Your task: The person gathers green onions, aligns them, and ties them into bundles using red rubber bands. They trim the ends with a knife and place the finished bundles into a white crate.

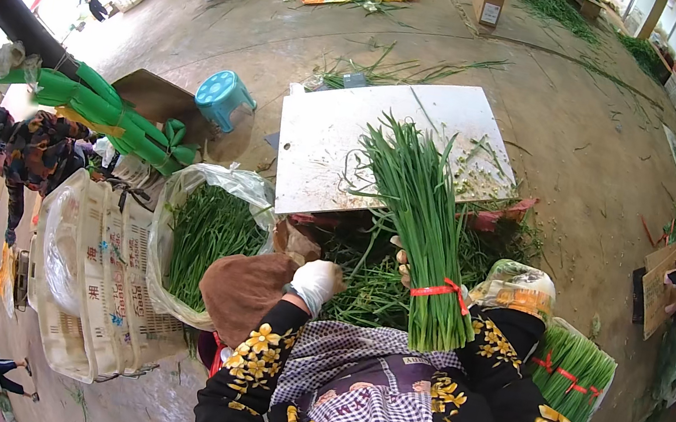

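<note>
My right hand (401,263) holds a large bundle of long green stems, apparently garlic chives (428,225), with a red tie (437,288) around its lower part; most of this hand is hidden behind the bundle. White covers my left hand (317,282), which is curled above loose greens (374,296) in front of me; whether anything is between its fingers cannot be told. Beyond them lies a white board (335,144) strewn with trimmings. More stems fill a clear plastic bag (165,236) at the left. Several red-tied bundles (571,374) rest at my right.
White plastic crates (82,276) stand at the left, near a blue stool (218,94) and rolled green material (108,112). Another person (39,150) is beyond the crates. Scattered stems (400,72) and an open cardboard box (489,0) are on the floor ahead.
</note>
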A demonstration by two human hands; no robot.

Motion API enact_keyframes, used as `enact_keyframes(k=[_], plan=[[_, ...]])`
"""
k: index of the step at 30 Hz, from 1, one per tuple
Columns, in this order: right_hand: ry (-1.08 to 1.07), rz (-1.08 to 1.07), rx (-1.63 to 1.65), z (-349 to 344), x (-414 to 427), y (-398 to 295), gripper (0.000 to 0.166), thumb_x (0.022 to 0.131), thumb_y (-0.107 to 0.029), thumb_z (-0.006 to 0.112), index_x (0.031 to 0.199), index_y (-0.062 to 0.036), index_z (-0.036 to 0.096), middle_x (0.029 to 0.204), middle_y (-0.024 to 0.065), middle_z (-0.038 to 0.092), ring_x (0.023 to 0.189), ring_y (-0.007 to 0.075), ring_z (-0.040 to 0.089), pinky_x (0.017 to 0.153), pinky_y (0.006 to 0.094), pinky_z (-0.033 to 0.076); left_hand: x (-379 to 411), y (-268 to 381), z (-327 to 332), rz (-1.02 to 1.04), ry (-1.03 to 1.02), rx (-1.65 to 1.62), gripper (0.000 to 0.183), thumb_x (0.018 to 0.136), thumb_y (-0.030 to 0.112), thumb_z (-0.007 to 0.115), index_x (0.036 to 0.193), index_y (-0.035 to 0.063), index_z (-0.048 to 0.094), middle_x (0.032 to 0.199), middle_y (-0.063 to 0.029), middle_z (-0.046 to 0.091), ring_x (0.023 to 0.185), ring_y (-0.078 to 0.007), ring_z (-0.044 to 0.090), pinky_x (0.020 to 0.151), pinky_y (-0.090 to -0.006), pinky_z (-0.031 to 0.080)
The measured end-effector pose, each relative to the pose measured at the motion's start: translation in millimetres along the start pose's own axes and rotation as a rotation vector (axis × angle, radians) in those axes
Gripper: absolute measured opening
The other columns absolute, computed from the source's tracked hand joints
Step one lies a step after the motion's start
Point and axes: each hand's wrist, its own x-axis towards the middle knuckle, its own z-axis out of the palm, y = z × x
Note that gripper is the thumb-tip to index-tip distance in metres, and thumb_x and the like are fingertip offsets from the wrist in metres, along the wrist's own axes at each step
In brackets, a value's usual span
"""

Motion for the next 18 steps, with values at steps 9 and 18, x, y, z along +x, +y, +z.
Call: enact_keyframes(k=[9, 18], plan=[[0.017, 0.011, -0.061, 10.0, 0.0, 0.6, 0.098, 0.09, -0.064, 0.058, 0.152, 0.0046, 0.026, 0.142, 0.025, 0.048, 0.116, 0.0346, 0.061, 0.091, 0.0497, 0.056, -3.9, 32.2, -64.5, -0.002, 0.622, -0.647, 0.014, 0.081, 0.017, 0.078, 0.085, 0.0061, 0.071, 0.072, -0.0052, 0.069, 0.062, -0.0159, 0.064, 0.06, -0.0297, 0.049], [0.118, -0.036, -0.039, 35.1, 5.3, 18.7, 0.095, 0.091, -0.058, 0.06, 0.153, 0.0039, 0.024, 0.136, 0.0259, 0.053, 0.114, 0.0353, 0.061, 0.094, 0.0501, 0.055, -0.1, 7.3, -79.5, 0.02, 0.764, -0.769, 0.011, 0.08, 0.009, 0.079, 0.085, 0.002, 0.071, 0.064, -0.0008, 0.062, 0.057, -0.008, 0.053, 0.055, -0.0251, 0.044]])
